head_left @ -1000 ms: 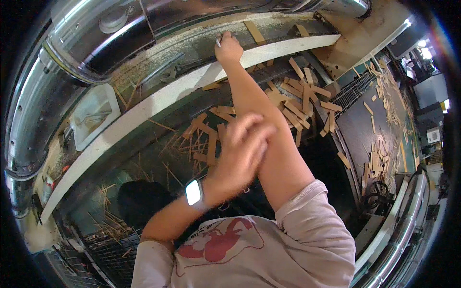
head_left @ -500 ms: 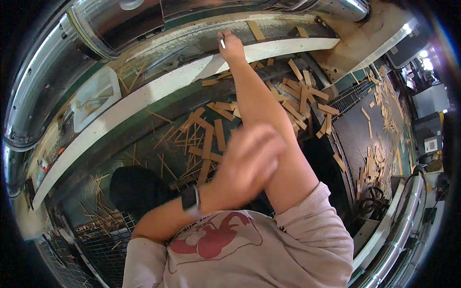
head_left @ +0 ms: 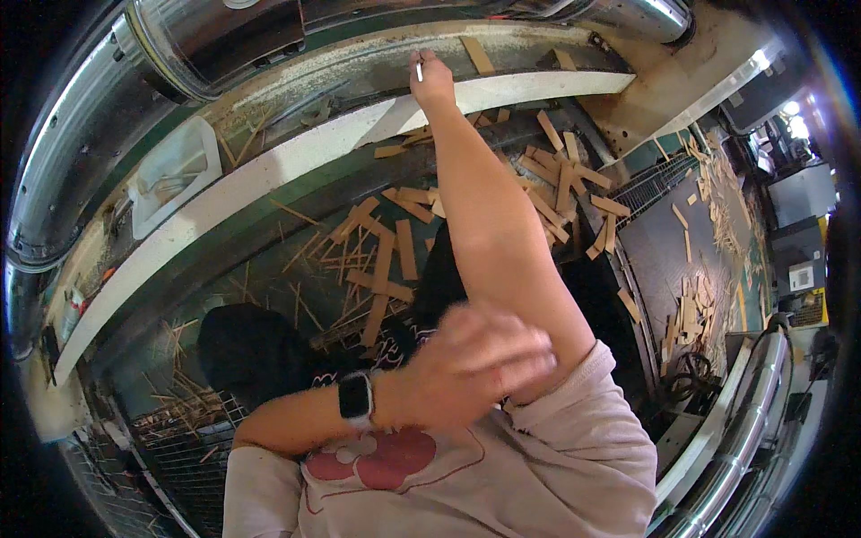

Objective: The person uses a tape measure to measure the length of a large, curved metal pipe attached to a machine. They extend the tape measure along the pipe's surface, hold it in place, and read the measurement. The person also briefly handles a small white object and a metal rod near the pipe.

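Nearest to you was your pale shirt, with a red picture on it. On the dark cloth just past it were pink squiggles, maybe letters, but too wiggly to read. Your left arm was bent across your front, with a watch on the wrist; its face looked dark. Your left hand was blurry in front of your right upper arm. Its fingers looked a bit bent, but I couldn't tell if they were open or squeezed shut, or if they touched the arm.

Your right arm was stretched out long, probably because the spot you reached was so far away. Under it lay lots of brown strips, all mixed up as if they had just dropped there. Past them ran a white beam. Your right hand was at that beam, its fingers closed on a small white stick. The stick poked out, maybe held that way to keep its end free.

A brown piece lay just right of that hand. Farther off to the right, a white box had a dark mark, too small to read.
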Available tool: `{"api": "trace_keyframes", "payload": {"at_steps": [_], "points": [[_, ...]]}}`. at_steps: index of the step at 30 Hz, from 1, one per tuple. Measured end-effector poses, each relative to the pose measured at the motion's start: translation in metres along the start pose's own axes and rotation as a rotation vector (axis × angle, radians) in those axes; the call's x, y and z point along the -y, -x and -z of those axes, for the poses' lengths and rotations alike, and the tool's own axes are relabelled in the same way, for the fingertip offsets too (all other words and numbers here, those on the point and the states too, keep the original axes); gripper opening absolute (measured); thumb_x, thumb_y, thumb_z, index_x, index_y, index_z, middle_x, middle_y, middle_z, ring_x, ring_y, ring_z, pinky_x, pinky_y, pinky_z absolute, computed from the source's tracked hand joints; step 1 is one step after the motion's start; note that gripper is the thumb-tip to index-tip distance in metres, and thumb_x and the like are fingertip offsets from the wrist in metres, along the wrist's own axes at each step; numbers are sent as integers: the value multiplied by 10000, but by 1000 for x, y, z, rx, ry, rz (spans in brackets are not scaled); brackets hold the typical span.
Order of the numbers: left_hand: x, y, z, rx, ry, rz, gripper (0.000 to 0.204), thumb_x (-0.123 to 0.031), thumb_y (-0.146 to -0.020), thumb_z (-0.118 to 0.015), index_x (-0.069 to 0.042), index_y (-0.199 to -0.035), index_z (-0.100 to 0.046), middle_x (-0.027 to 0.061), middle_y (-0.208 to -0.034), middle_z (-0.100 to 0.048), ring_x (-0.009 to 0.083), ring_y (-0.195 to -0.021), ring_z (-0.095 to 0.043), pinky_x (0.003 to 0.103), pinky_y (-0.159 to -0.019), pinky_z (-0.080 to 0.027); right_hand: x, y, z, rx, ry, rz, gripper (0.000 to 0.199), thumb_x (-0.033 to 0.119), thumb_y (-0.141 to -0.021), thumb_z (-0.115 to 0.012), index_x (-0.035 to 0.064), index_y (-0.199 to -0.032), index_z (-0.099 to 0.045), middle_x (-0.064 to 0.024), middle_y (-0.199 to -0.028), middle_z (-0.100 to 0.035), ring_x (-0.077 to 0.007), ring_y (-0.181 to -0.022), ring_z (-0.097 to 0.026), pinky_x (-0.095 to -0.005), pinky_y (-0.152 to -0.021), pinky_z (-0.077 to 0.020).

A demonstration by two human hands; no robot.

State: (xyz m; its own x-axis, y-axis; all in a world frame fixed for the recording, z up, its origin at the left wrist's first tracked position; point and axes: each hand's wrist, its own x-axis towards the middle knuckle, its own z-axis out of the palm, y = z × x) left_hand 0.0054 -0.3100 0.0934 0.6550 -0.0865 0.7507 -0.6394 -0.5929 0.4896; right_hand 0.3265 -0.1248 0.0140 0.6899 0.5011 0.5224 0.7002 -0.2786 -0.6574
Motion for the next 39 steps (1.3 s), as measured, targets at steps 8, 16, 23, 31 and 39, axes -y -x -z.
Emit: {"api": "trace_keyframes", "payload": {"at_steps": [8,16,23,31,39], "points": [[99,-24,22,-230,-198,379,334,-123,-867,-484,18,-1170,-484,181,-1226,-444,349,-1136,-417,399,-972,-320,6,-4,-4,-54,-22,-23,338,340,-905,-444,15,-904,-534,-252,-827,-594,-438,-826,-553,-476,-714,-433],[60,-36,16,-14,-208,203,437,-187,-848,-489,30,-1225,-447,189,-1299,-410,343,-1244,-340,449,-1045,-226,4,-4,-6,-88,-85,-50,370,368,-907,-428,20,-947,-548,-249,-843,-600,-446,-846,-548,-470,-730,-438],[-47,-32,-19,199,595,-3,531,-362,-893,-409,-13,-1293,-384,178,-1373,-332,329,-1271,-317,456,-1055,-224,-2,-7,-14,-29,1,-5,368,364,-902,-420,23,-938,-554,-247,-862,-601,-437,-865,-548,-476,-737,-438],[16,-39,2,221,209,-144,607,-440,-858,-468,-34,-1304,-397,140,-1387,-342,264,-1297,-308,417,-1059,-244,1,-5,-5,-1,-9,-68,399,392,-906,-400,22,-946,-545,-264,-895,-590,-449,-884,-538,-487,-761,-425],[143,-45,21,-45,-334,199,432,-338,-958,-273,-129,-1305,-426,95,-1411,-309,275,-1325,-237,480,-1077,-143,5,0,-6,-16,-11,21,368,354,-914,-394,19,-940,-542,-256,-866,-596,-463,-859,-536,-478,-750,-425]]}}
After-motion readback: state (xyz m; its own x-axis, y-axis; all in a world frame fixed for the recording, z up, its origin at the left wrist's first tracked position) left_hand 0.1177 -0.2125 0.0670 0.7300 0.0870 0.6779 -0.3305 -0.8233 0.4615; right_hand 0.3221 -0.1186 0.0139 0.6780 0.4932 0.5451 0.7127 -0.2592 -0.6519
